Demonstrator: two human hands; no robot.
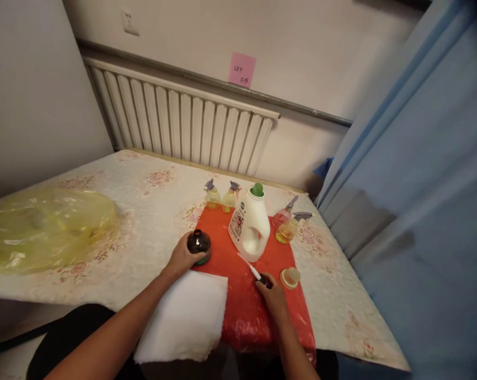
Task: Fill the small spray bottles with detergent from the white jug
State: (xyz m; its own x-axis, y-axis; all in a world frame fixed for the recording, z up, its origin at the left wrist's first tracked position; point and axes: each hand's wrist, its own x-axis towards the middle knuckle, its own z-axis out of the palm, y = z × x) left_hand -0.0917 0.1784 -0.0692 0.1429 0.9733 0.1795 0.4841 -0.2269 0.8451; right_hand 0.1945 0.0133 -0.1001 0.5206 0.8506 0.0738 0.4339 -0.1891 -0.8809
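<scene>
My left hand (183, 252) is wrapped round a small, dark, rounded bottle (199, 244). The bottle stands upright at the left side of a red plastic sheet (238, 301), and its narrow neck has no cap on it. In my right hand (274, 295) is a dark spray head (264, 280) with a white tube (249, 266) pointing up and to the left. Beyond the tube stands a white jug (249, 224) with a handle and something green in its mouth. Just right of my right hand, a translucent cap (290, 277) rests on the sheet.
Spray bottles with yellowish liquid (213, 197) stand behind the sheet, left of the jug. A pink spray bottle (282, 216) and a yellow one (286, 231) stand to its right. White cloth (186, 316) lies in front; a yellow plastic bag (52, 227) covers the table's left. Blue curtain (412, 174) hangs right.
</scene>
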